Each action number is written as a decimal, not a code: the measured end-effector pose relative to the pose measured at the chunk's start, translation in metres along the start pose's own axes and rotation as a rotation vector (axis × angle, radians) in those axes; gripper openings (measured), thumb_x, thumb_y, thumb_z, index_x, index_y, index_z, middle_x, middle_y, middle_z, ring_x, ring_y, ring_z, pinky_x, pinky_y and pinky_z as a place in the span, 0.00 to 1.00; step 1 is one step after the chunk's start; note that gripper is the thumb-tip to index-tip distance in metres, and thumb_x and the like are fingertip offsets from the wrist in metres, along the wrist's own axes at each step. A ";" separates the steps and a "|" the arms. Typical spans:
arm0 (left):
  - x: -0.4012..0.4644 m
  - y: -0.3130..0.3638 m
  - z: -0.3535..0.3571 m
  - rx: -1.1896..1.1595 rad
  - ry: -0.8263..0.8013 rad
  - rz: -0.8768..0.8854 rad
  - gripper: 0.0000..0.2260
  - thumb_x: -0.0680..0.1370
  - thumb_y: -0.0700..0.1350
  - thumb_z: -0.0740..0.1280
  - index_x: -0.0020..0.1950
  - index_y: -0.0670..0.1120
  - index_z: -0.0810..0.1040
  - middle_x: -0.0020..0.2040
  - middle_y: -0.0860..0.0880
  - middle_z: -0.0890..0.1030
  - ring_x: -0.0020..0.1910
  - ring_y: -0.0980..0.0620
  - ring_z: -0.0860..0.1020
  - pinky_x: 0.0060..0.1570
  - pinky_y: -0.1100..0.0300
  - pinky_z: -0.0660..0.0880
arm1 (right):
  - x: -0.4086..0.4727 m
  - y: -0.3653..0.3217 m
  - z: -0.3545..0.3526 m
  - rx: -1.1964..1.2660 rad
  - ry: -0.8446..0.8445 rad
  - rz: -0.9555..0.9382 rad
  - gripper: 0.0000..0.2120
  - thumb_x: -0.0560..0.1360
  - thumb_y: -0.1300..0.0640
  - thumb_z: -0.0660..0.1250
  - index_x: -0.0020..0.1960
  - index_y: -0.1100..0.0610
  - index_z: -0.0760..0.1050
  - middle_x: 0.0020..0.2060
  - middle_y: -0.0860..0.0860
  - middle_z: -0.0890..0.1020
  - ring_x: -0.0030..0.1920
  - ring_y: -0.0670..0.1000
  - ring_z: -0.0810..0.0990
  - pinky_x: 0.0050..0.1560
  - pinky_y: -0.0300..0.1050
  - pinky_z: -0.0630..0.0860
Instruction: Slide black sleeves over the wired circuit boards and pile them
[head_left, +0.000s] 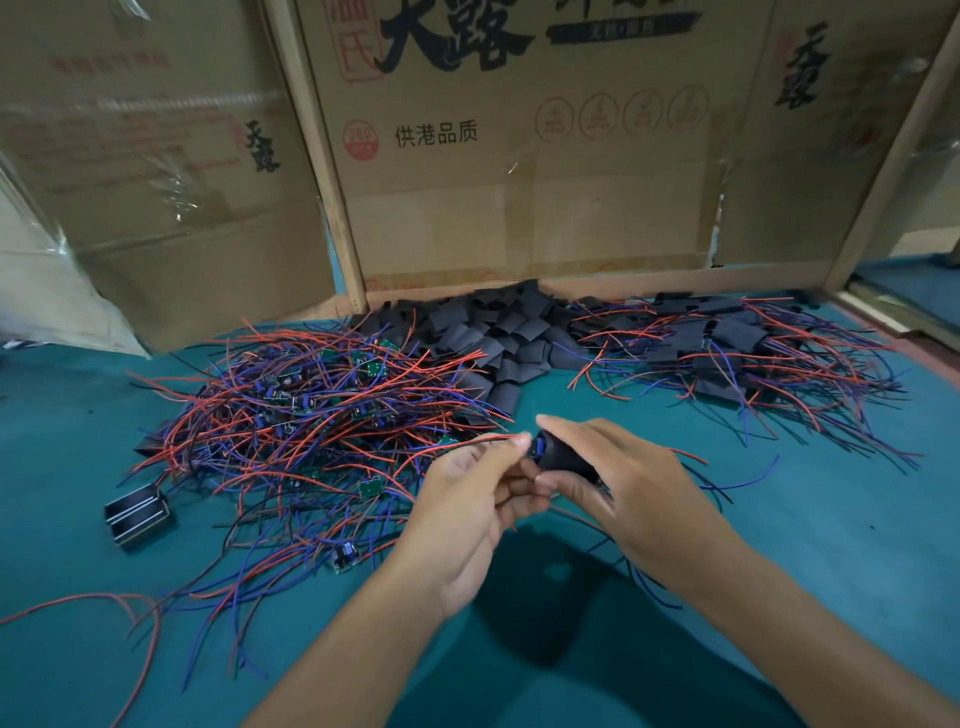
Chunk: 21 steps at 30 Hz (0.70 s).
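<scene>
My left hand (470, 488) pinches the red wires (483, 441), my right hand (618, 478) grips the sleeve (563, 457); I'd keep wires taut, feeding the board straight in.

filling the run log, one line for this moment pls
step: sleeving | left hand: pinches wires | right hand: holds black sleeve | sleeved pile: far right

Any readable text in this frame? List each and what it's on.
"天露": middle cardboard panel, large black brush characters, top cropped.
"供港品质": same panel.
"360": red round stamp; the line under it is too small.
"天露": left panel and right panel, vertical.
Red print on the left panel: blurred, unreadable.
</scene>
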<state>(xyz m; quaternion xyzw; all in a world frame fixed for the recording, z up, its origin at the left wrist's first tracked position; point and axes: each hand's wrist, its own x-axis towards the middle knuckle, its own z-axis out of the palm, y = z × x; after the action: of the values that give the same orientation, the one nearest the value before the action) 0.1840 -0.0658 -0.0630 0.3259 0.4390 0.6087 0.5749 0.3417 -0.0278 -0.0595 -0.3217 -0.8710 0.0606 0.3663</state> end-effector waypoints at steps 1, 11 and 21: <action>0.000 0.002 -0.001 0.009 -0.017 -0.005 0.06 0.78 0.40 0.68 0.42 0.40 0.78 0.36 0.43 0.79 0.34 0.51 0.79 0.36 0.61 0.79 | 0.000 0.001 0.000 -0.002 0.002 -0.006 0.24 0.76 0.44 0.62 0.64 0.59 0.76 0.48 0.53 0.82 0.46 0.55 0.81 0.43 0.45 0.74; -0.001 0.002 0.001 0.057 0.004 -0.067 0.07 0.79 0.34 0.64 0.42 0.42 0.75 0.31 0.47 0.77 0.29 0.53 0.78 0.33 0.62 0.79 | -0.001 0.005 0.004 -0.082 -0.018 -0.106 0.25 0.78 0.44 0.60 0.65 0.61 0.76 0.48 0.54 0.81 0.46 0.55 0.80 0.43 0.43 0.72; 0.001 0.001 -0.003 0.057 0.035 -0.106 0.11 0.78 0.34 0.64 0.36 0.43 0.75 0.30 0.46 0.75 0.25 0.54 0.75 0.28 0.64 0.74 | -0.003 0.000 0.001 -0.289 -0.074 -0.181 0.18 0.78 0.49 0.61 0.61 0.60 0.76 0.50 0.51 0.80 0.49 0.53 0.80 0.46 0.41 0.72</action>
<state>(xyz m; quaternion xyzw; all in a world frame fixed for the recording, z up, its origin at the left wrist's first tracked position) 0.1808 -0.0650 -0.0633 0.3078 0.4828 0.5702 0.5890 0.3425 -0.0289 -0.0622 -0.2889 -0.9089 -0.0865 0.2880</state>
